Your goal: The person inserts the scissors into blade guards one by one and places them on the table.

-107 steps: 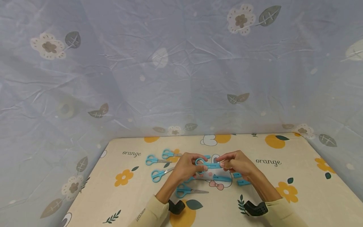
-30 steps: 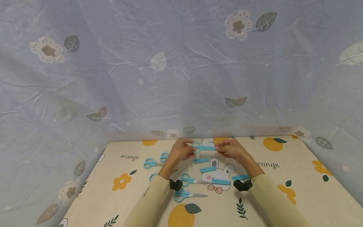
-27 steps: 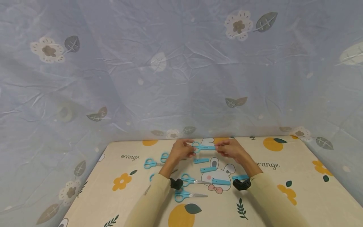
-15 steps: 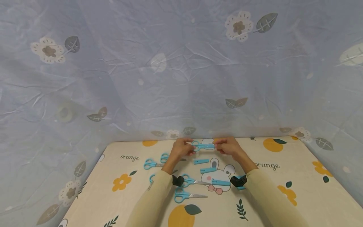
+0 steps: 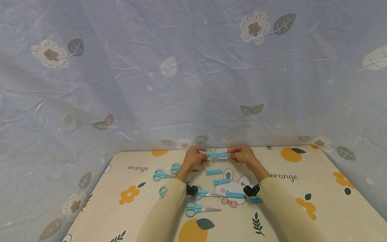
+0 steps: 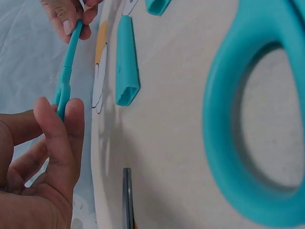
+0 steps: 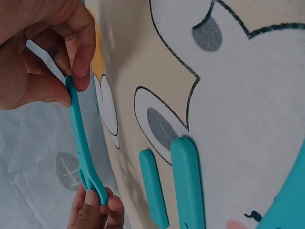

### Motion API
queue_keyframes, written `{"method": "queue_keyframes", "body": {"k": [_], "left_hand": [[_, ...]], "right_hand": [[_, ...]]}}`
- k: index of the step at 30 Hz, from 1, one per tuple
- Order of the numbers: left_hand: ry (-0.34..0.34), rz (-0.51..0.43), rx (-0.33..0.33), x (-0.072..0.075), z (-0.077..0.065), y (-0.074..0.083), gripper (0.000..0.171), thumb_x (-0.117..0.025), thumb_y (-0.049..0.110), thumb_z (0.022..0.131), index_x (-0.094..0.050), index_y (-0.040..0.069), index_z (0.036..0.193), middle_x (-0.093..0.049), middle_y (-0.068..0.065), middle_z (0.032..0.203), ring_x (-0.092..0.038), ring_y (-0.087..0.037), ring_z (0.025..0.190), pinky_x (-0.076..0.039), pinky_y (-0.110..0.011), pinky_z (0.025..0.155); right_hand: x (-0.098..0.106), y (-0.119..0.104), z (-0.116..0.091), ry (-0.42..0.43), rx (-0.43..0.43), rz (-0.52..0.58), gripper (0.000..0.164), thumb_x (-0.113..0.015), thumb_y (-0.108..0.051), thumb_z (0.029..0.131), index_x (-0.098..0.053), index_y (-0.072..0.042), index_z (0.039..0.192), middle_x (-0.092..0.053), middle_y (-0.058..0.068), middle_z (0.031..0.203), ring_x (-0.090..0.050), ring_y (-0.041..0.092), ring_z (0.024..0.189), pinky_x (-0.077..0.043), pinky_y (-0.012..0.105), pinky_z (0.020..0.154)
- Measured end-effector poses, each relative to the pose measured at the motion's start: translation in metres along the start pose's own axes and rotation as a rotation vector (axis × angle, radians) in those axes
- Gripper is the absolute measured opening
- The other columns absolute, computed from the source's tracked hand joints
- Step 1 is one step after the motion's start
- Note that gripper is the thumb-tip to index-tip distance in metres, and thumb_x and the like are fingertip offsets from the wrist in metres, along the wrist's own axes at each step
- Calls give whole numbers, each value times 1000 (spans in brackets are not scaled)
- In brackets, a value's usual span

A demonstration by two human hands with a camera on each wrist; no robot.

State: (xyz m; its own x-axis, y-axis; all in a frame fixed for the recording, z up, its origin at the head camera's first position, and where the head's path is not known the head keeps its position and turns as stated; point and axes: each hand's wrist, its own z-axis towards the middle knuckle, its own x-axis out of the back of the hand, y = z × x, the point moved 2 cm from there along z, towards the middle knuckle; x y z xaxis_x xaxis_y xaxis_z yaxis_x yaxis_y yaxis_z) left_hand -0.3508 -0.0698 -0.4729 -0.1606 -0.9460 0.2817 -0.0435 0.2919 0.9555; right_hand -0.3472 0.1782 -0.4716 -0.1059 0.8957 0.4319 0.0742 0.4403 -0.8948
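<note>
At the back of the table, both hands hold one pair of blue scissors (image 5: 210,155) whose blades are inside a blue blade cover (image 5: 223,155). My left hand (image 5: 195,157) pinches the finger loops between thumb and fingers. The covered tip is pinched by my right hand (image 5: 243,155). In the right wrist view the cover (image 7: 79,126) meets the handles with the blades hidden. Just in front lie two loose blade covers, a farther one (image 5: 214,172) and a nearer one (image 5: 221,182).
Uncovered scissors (image 5: 193,208) lie in front, beside another pair (image 5: 199,193) whose tip overlaps a cover (image 5: 235,195). More scissors (image 5: 159,175) rest at left, partly behind the left arm. A cover (image 5: 257,199) shows near the right wrist. A patterned curtain (image 5: 193,84) borders the table's back.
Both hands have carried the covered scissors away from the body, toward the table's back edge. Over the last half second they move only slightly, and both grips stay the same.
</note>
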Motion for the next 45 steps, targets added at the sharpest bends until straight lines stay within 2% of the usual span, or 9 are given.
{"method": "queue_keyframes", "body": {"k": [6,13,18,22,29,34,38,41,45], "left_hand": [[5,33,12,-2,0,-2,43,-77,1,93,-70,-4,135,-81,-19,93,-71,-9,58,-63,-23,62],[-1,86,16,-2,-1,-1,42,-78,3,93,-70,-4,134,-80,-18,96,-72,-9,60,-65,-25,66],[-11,109,26,-2,-3,-2,41,-77,5,94,-70,-4,133,-80,-17,99,-71,-7,60,-62,-20,62],[-32,133,31,0,-3,-2,41,-77,8,95,-69,-5,133,-80,-16,95,-72,-9,61,-61,-20,62],[-81,166,46,1,-4,-1,46,-75,11,99,-65,-8,139,-81,-18,90,-66,-6,56,-57,-17,59],[-99,166,56,1,-6,0,50,-74,14,101,-61,-10,143,-81,-19,100,-67,-7,60,-60,-20,63],[-108,175,59,1,-7,0,52,-73,17,103,-59,-10,145,-79,-21,114,-74,-14,69,-64,-26,71],[-96,217,53,2,-6,-1,52,-73,20,103,-61,-9,144,-76,-22,126,-78,-21,81,-66,-30,76],[-74,238,71,5,-7,-1,50,-75,22,101,-65,-7,141,-72,-23,134,-79,-26,95,-67,-34,82]], "right_hand": [[-1,2,2,4,0,-14,25,-71,-7,99,-77,6,119,-71,1,85,-58,13,71,-52,25,64],[-1,5,3,13,0,-51,23,-74,-6,97,-79,5,117,-69,-1,79,-56,12,66,-48,25,61],[-1,3,0,11,-18,-91,22,-74,-5,96,-79,3,115,-75,8,95,-61,14,74,-52,23,63],[0,1,-3,-15,-11,-109,24,-74,-6,97,-78,5,117,-76,15,109,-64,15,80,-55,24,66],[0,2,-5,-38,-4,-106,29,-74,-9,98,-76,7,122,-75,15,109,-64,14,81,-57,25,68],[-2,3,-6,-53,-9,-95,32,-72,-11,100,-74,7,126,-75,15,110,-65,17,83,-59,27,72],[-2,2,-8,-60,-23,-95,34,-70,-13,101,-72,7,129,-74,21,123,-71,25,99,-65,36,85],[-1,0,-9,-62,-27,-94,35,-69,-14,102,-71,7,129,-71,24,130,-71,34,113,-65,43,94],[0,0,-10,-66,-27,-106,36,-68,-13,102,-70,7,131,-68,26,134,-69,36,119,-65,44,96]]}}
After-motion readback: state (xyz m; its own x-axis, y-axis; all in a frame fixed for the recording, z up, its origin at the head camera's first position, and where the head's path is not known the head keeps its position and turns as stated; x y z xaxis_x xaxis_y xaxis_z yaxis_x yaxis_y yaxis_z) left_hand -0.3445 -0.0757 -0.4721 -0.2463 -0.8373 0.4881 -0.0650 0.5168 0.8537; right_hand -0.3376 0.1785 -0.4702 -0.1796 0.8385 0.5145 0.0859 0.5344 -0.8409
